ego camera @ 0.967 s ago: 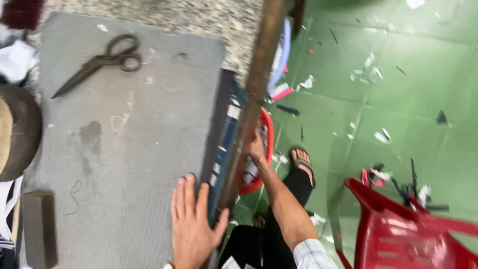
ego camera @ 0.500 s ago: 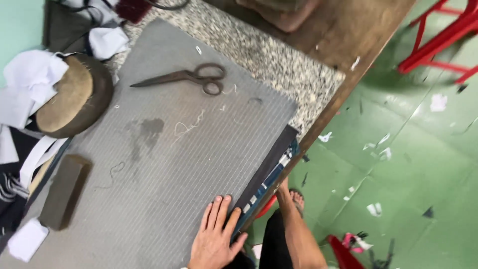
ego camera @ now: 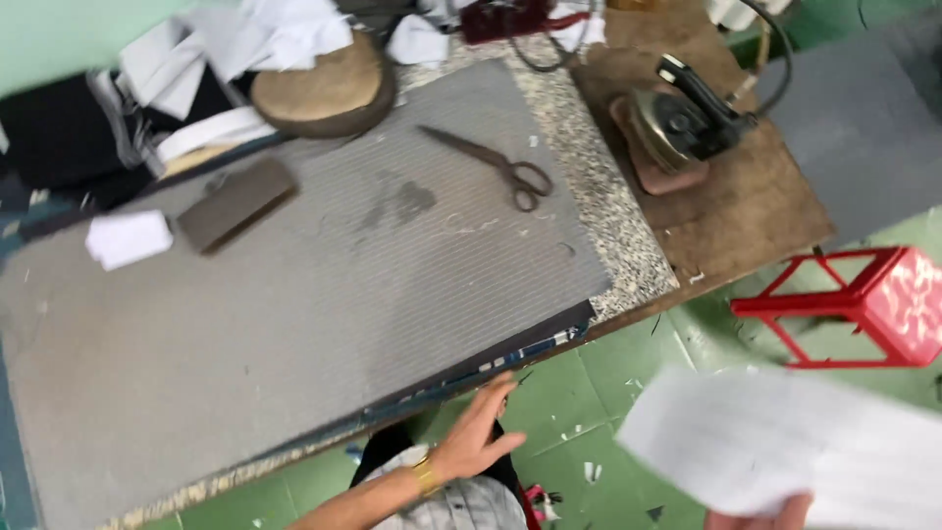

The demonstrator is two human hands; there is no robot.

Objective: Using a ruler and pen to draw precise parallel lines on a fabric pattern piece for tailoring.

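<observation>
Half a second before, the left hand lay flat on the grey mat; now it had lifted just off the near edge, fingers loosely spread, holding nothing. The right hand's fingertips pinched a white cloth piece, newly in view, right of the left fingers.

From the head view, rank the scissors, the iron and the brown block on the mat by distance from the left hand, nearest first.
Measured from the left hand at the table's near edge:
1. Scissors, straight up the grey mat.
2. Brown block, up and to the left.
3. Iron, far right on the wooden board.
</observation>
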